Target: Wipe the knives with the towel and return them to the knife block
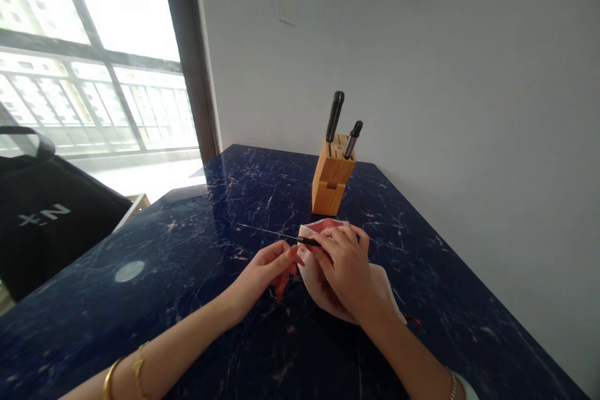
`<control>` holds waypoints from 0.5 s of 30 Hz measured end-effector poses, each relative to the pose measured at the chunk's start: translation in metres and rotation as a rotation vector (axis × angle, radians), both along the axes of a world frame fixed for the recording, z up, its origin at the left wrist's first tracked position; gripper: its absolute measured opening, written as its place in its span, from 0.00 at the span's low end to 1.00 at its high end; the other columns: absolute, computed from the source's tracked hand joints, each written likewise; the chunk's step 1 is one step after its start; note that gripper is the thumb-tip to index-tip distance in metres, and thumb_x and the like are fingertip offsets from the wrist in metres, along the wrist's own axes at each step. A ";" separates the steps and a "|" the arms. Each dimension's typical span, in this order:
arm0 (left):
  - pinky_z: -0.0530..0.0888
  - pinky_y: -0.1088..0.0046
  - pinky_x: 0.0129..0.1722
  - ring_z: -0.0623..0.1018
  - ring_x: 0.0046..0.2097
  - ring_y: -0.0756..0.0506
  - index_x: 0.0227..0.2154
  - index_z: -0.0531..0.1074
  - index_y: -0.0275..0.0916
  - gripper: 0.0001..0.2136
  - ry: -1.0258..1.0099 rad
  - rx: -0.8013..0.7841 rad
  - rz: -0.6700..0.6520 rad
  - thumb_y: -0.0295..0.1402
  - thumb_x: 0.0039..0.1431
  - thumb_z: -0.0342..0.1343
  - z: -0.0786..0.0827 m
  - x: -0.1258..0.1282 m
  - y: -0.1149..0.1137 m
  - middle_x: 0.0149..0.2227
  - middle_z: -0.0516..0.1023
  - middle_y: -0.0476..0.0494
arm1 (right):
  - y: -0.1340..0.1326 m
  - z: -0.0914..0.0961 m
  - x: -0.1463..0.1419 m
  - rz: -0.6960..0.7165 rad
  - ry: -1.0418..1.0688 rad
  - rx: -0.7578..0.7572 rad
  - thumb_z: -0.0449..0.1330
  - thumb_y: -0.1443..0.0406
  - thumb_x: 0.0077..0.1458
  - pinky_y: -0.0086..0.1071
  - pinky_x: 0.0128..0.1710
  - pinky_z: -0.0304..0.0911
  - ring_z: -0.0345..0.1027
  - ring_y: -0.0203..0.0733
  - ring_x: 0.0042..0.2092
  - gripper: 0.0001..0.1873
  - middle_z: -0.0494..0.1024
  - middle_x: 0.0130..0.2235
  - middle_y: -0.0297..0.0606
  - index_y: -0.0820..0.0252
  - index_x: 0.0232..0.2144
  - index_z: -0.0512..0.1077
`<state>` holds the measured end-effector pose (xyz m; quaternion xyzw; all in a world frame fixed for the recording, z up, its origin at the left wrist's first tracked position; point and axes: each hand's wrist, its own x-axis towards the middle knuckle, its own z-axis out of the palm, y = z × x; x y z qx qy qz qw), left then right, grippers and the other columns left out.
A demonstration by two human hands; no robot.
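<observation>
My right hand [349,265] is closed around the black handle [307,241] of a knife, over a white and pink cloth [319,287]. The knife's thin blade [267,230] points left, seen nearly edge-on. Under and around my right hand, the cloth hangs in folds, partly hidden by the fingers and wrist. My left hand [274,265] is beside the cloth's left edge, below the blade. Its thumb and forefinger are pressed together and the other fingers curl down; whether they pinch anything is unclear.
Behind my hands a wooden knife block [332,184] holds a black-handled knife [335,115] and a second tool with a black and silver handle [353,139]. The dark blue marbled table [187,287] meets a grey wall [445,106]. A black bag [56,212] stands at left, by the window.
</observation>
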<state>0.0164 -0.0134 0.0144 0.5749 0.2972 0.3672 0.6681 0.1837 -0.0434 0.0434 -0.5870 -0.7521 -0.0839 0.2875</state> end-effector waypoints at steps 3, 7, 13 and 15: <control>0.57 0.83 0.15 0.60 0.15 0.58 0.27 0.64 0.36 0.14 0.074 0.054 0.048 0.43 0.53 0.53 -0.004 0.002 0.002 0.20 0.64 0.56 | 0.001 0.000 0.000 0.008 0.021 -0.007 0.52 0.63 0.56 0.43 0.49 0.44 0.59 0.43 0.44 0.12 0.73 0.37 0.34 0.48 0.42 0.70; 0.60 0.83 0.14 0.63 0.18 0.58 0.43 0.63 0.42 0.20 0.036 0.148 0.222 0.40 0.47 0.59 0.000 0.001 0.005 0.34 0.69 0.51 | 0.002 -0.001 -0.001 0.039 0.000 0.004 0.52 0.62 0.56 0.42 0.50 0.44 0.60 0.42 0.45 0.11 0.73 0.39 0.35 0.50 0.41 0.71; 0.61 0.80 0.19 0.65 0.21 0.54 0.31 0.75 0.36 0.12 0.128 0.230 0.315 0.41 0.50 0.56 0.011 -0.006 0.004 0.29 0.74 0.47 | 0.001 -0.001 -0.002 0.085 -0.005 -0.009 0.52 0.63 0.56 0.42 0.51 0.46 0.60 0.42 0.46 0.11 0.72 0.39 0.34 0.49 0.41 0.70; 0.60 0.80 0.19 0.65 0.22 0.54 0.28 0.76 0.37 0.12 0.127 0.234 0.385 0.41 0.48 0.58 0.011 -0.007 0.005 0.27 0.75 0.49 | 0.001 -0.001 -0.002 0.081 0.024 -0.009 0.53 0.62 0.56 0.41 0.50 0.48 0.60 0.42 0.47 0.10 0.72 0.40 0.34 0.50 0.40 0.70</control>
